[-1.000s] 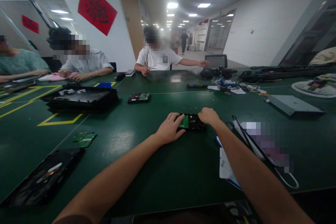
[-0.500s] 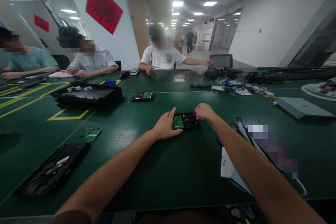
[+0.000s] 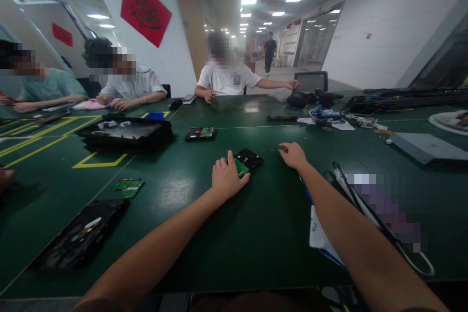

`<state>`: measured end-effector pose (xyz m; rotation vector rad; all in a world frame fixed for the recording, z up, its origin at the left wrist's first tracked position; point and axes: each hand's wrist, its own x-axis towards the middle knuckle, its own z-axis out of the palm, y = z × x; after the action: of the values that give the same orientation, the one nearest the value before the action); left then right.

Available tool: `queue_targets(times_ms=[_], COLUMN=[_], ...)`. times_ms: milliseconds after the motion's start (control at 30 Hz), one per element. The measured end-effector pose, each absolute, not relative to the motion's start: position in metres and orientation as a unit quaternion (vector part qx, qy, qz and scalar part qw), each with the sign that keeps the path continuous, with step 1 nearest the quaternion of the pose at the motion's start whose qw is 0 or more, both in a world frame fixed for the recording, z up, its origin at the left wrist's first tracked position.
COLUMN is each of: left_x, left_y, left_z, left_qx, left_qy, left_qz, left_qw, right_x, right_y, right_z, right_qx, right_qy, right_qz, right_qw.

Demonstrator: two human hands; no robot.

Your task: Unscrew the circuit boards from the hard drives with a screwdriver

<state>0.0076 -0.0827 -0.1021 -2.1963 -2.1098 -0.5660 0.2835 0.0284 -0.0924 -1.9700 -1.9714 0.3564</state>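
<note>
A small black hard drive [image 3: 249, 158] with a green circuit board showing lies askew on the green table [image 3: 204, 234]. My left hand [image 3: 226, 178] rests on its near left corner, fingers together and pressing on it. My right hand [image 3: 294, 155] is off the drive, a hand's width to its right. Its fingers are drawn into a pinch beside a few tiny screws [image 3: 276, 149]. Whether the fingertips hold anything I cannot make out.
Another drive [image 3: 200, 133] and a black tray [image 3: 124, 132] lie farther back on the left. Green boards [image 3: 128, 186] and a second black tray [image 3: 80, 236] sit near left. A paper sheet [image 3: 321, 234], cables and a grey box [image 3: 426, 147] are at right. Three people sit across the table.
The drive has turned and slid left under my left hand. My right hand has let go of its right end and moved right toward the small screws.
</note>
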Motion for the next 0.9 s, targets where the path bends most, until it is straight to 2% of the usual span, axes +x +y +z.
queue_targets(times_ms=[167, 367, 900], left_x=[0.021, 0.020, 0.008], left_y=[-0.075, -0.090, -0.093], left_z=[-0.103, -0.107, -0.103], left_qx=[-0.684, -0.712, -0.720], left_qy=[-0.703, -0.666, -0.647], left_qz=[-0.192, -0.225, -0.248], left_qw=[0.022, 0.007, -0.024], right_x=[0.274, 0.268, 0.264], right_y=[0.021, 0.014, 0.012], right_z=[-0.095, -0.091, -0.090], right_qx=[-0.656, -0.633, -0.621], right_qy=[-0.743, -0.768, -0.778], right_qz=[0.052, 0.031, 0.014], right_qw=[0.120, 0.087, 0.095])
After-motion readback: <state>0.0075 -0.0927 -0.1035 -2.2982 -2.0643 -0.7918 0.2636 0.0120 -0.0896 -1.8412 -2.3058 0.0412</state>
